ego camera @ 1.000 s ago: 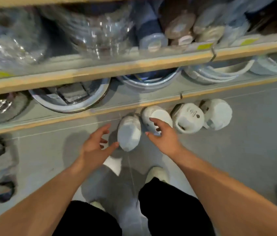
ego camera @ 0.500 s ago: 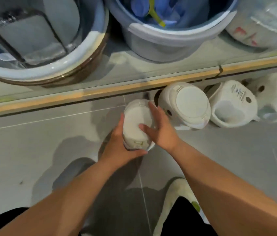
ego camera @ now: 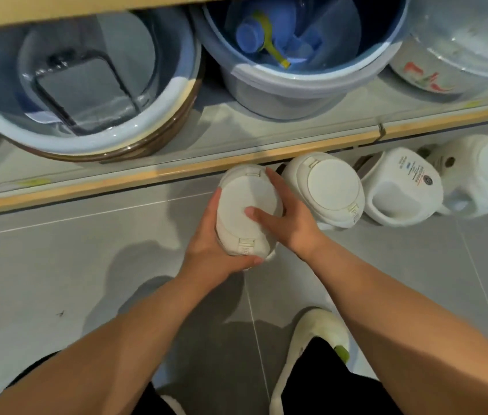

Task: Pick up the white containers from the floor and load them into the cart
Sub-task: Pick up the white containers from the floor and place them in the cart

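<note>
Both hands are wrapped around one white container [ego camera: 244, 205], a smooth, rounded plastic tub with a flat oval lid and a small moulded clip at each end. The left hand [ego camera: 206, 250] cups its left side, with the thumb curled round the near end just below the clip. The right hand [ego camera: 292, 226] grips the other side, thumb pressed flat on the lid and fingers reaching along the far edge. The container sits low over the floor [ego camera: 57, 265], close to the front of the shelf [ego camera: 147, 176]; whether it rests on the tiles cannot be told. Just to its right, a second container [ego camera: 326, 190] of the same shape lies on the floor, then a third container [ego camera: 401, 187] with a printed label and a scooped handle opening, then a fourth container [ego camera: 482, 175], all in a row against the shelf. The floor is matte grey tile with pale grout lines. The shelf has a light wooden front strip and carries a wide glossy basin [ego camera: 93, 142] and a blue plastic bucket [ego camera: 296, 88] with a blue bottle [ego camera: 248, 37] inside. A pale shoe [ego camera: 317, 330] shows below the right forearm.
</note>
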`<state>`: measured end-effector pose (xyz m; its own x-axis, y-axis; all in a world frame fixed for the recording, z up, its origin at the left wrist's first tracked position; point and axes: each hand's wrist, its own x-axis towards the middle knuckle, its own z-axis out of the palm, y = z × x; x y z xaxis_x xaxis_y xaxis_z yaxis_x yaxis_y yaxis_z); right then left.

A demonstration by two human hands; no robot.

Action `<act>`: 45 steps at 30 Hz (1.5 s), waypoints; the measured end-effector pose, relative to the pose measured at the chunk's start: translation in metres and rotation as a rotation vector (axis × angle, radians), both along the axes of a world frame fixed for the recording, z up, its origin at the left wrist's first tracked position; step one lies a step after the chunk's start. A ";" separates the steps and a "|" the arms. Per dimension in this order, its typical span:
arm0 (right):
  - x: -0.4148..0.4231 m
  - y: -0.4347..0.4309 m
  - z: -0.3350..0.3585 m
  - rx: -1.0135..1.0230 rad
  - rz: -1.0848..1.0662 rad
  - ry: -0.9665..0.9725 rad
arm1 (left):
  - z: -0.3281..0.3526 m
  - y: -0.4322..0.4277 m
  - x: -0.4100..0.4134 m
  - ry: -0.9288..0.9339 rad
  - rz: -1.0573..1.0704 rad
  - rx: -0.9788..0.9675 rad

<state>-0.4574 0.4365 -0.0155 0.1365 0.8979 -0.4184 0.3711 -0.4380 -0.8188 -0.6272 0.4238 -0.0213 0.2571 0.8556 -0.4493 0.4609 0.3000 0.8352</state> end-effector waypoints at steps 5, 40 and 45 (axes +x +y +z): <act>-0.007 -0.004 0.137 0.019 -0.034 0.057 | 0.134 0.000 -0.014 -0.051 0.029 -0.062; -0.330 0.024 0.668 0.293 0.836 0.166 | 0.654 -0.108 -0.275 0.082 0.874 0.378; -0.444 0.026 0.669 0.268 1.018 0.200 | 0.653 -0.125 -0.358 0.126 1.070 0.399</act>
